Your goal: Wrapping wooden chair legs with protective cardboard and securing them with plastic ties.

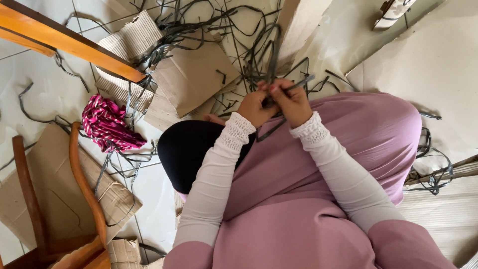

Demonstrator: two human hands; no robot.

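Dark plastic strips are pinched between both hands above the lap. Left hand and right hand touch, fingers closed tight on them, with cardboard scraps just beyond.

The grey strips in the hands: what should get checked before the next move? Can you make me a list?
1. Both hands on the strips: ok. The left hand and right hand pinch the grey strips together.
2. Strip ends free of the loose strip tangle: cannot tell, they overlap.
3. More strips close by: ok, many lie on the floor ahead.
4. Cardboard pieces out of the hands' way: ok, they lie to the left.
5. Pink patterned cloth apart from the hands: ok, though strips lie against it.
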